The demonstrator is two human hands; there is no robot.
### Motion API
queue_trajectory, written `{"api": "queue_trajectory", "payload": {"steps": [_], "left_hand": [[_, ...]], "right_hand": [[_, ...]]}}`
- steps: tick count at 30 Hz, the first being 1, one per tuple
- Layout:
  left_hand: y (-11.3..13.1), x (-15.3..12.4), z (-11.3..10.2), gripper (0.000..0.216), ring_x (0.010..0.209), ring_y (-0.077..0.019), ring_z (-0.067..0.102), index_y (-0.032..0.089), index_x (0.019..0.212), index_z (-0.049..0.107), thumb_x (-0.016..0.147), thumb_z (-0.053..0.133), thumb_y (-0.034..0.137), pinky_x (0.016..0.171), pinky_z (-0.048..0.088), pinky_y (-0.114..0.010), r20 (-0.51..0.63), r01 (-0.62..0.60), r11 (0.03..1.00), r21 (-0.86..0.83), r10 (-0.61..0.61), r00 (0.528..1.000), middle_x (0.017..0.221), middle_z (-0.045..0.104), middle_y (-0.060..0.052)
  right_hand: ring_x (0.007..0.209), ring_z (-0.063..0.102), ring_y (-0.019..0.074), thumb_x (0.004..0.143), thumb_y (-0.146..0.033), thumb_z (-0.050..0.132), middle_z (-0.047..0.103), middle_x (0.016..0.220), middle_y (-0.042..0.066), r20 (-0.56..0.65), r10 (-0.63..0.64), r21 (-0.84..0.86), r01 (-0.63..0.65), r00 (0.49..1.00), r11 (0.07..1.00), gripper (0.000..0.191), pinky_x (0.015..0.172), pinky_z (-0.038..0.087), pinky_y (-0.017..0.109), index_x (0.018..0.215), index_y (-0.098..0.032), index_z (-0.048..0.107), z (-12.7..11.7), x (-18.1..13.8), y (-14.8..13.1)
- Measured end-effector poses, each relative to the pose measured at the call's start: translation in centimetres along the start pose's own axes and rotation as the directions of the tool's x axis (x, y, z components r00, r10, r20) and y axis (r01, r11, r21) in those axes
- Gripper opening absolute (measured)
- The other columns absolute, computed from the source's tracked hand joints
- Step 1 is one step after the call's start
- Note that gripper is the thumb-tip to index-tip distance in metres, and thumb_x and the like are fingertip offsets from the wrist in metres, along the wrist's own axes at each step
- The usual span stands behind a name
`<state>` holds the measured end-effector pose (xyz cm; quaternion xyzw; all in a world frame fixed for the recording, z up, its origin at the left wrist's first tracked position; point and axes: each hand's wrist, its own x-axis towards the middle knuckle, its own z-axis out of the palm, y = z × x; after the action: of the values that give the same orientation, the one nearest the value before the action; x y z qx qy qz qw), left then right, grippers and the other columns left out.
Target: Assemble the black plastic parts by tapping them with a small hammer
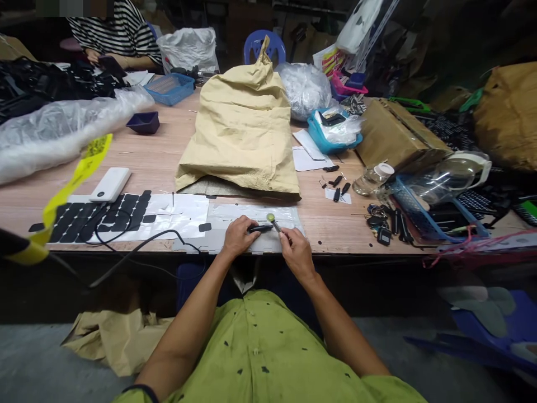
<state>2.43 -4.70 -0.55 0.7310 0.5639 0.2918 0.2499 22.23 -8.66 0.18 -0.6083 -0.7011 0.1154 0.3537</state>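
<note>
My left hand [237, 237] rests on a clear plastic sheet [251, 214] at the table's near edge, its fingers closed on a small black elongated part [260, 228]. My right hand [296, 251] is closed round a small screwdriver [273, 221] with a yellow-green cap, its tip meeting the black part. To the left lies a white sheet [184, 215] carrying rows of black pads [96, 215]. A white power bank [110, 184] sits on that sheet with a black cable [138, 249] running off the table edge.
A tan cloth sack [243, 120] stands mid-table. Small black parts [338, 187], a glass jar [371, 178] and blue baskets [436, 218] lie to the right. Clear bags [59, 126] and a yellow tape [78, 179] are left. A person in stripes [115, 33] sits far left.
</note>
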Motion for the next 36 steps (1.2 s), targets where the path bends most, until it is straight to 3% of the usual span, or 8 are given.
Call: {"api": "queue_trajectory", "payload": {"steps": [5,10,18,24,27,32,34,36], "left_hand": [[-0.2,-0.2,0.0,0.015,0.086,-0.0199,0.062,0.023,0.098,0.070,0.092,0.057,0.029,0.082,0.050,-0.033,-0.047,-0.014,0.999,-0.033,0.012,0.999,0.090,0.065,-0.003],[-0.1,-0.5,-0.2,0.031,0.080,-0.0183,0.059,0.022,0.080,0.062,0.101,0.041,0.033,0.076,0.047,-0.031,-0.086,-0.012,0.998,-0.067,0.006,0.996,0.082,0.060,-0.003],[0.0,-0.7,-0.6,0.037,0.074,-0.0169,0.053,0.023,0.067,0.044,0.101,0.036,0.035,0.071,0.043,-0.030,-0.084,-0.014,0.993,-0.114,0.005,0.996,0.074,0.053,-0.002],[0.4,-0.6,-1.2,0.037,0.069,-0.0163,0.052,0.022,0.065,0.044,0.099,0.037,0.034,0.068,0.043,-0.030,-0.122,-0.049,0.991,-0.127,0.033,0.992,0.070,0.051,-0.001],[1.0,-2.4,-1.8,0.033,0.069,-0.0163,0.054,0.021,0.071,0.053,0.099,0.043,0.036,0.066,0.045,-0.030,-0.146,-0.157,0.974,-0.164,0.133,0.980,0.071,0.055,-0.002],[0.7,-9.0,-1.6,0.018,0.066,-0.0166,0.058,0.020,0.086,0.066,0.095,0.054,0.032,0.062,0.047,-0.030,-0.175,-0.348,0.935,-0.065,0.333,0.927,0.074,0.065,-0.003],[-0.2,-11.3,-1.0,0.017,0.061,-0.0163,0.058,0.022,0.091,0.069,0.094,0.055,0.031,0.059,0.046,-0.030,-0.140,-0.358,0.934,-0.004,0.354,0.925,0.072,0.066,-0.003],[-1.6,-12.7,-0.2,0.019,0.059,-0.0175,0.061,0.024,0.094,0.072,0.094,0.055,0.032,0.058,0.048,-0.030,-0.083,-0.294,0.955,0.046,0.297,0.951,0.072,0.068,-0.003]], "right_hand": [[0.083,0.056,0.0214,0.094,-0.025,0.049,0.065,0.087,0.007,-0.084,0.030,-0.280,-0.053,0.996,0.959,0.024,0.074,0.042,0.031,0.100,-0.021,0.072,-0.4,1.9,2.9],[0.085,0.050,0.0226,0.093,-0.022,0.052,0.061,0.088,0.008,-0.091,-0.007,-0.443,-0.034,0.996,0.896,0.019,0.071,0.033,0.032,0.100,-0.020,0.070,0.2,1.8,3.2],[0.084,0.047,0.0228,0.092,-0.020,0.052,0.058,0.088,0.007,-0.105,-0.078,-0.549,0.008,0.991,0.836,0.016,0.070,0.031,0.033,0.099,-0.019,0.066,0.7,1.4,2.4],[0.084,0.045,0.0231,0.092,-0.020,0.051,0.057,0.087,0.007,-0.101,-0.094,-0.562,0.021,0.990,0.827,0.016,0.070,0.031,0.033,0.099,-0.019,0.066,1.0,1.5,2.5],[0.085,0.044,0.0231,0.092,-0.021,0.051,0.056,0.088,0.008,-0.087,-0.093,-0.562,0.028,0.992,0.827,0.015,0.070,0.031,0.033,0.098,-0.019,0.065,1.1,1.6,2.4],[0.085,0.044,0.0232,0.092,-0.021,0.051,0.056,0.088,0.008,-0.090,-0.089,-0.572,0.022,0.992,0.820,0.015,0.070,0.031,0.033,0.096,-0.020,0.065,1.4,1.6,2.1],[0.085,0.044,0.0233,0.092,-0.021,0.051,0.056,0.088,0.008,-0.096,-0.089,-0.572,0.019,0.991,0.820,0.015,0.071,0.030,0.033,0.097,-0.020,0.065,1.4,1.7,2.1],[0.084,0.044,0.0232,0.092,-0.020,0.050,0.056,0.088,0.008,-0.102,-0.091,-0.572,0.016,0.991,0.820,0.015,0.071,0.030,0.033,0.097,-0.019,0.065,1.5,1.7,2.2]]}}
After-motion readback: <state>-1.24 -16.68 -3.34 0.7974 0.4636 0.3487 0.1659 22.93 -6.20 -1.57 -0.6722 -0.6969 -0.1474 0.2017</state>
